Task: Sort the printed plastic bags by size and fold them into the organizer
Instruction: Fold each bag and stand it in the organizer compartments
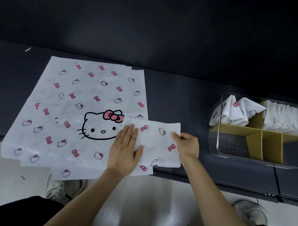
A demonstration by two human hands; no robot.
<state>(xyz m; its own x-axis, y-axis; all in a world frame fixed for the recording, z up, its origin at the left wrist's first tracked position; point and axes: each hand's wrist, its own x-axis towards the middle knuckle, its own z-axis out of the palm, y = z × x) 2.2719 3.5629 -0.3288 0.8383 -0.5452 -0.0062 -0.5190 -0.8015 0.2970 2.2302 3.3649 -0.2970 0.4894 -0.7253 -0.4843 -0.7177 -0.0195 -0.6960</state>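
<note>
White plastic printed with pink bows and cat faces covers a dark counter [179, 100], where a person works on a small bag [156, 140] just left of the clear organizer [253, 143]. The left hand [126, 149] lies flat on the bag, fingers straight and pressing. The right hand [187, 145] pinches the edge nearest the organizer, fingers curled. Farther left of the organizer, a stack [76, 113] of larger bags lies spread flat, partly under the small bag. Folded bags [237, 111] stand in the organizer's far compartments.

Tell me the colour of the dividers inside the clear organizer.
Mustard yellow dividers, plain with no print; the head view shows them best.
</note>
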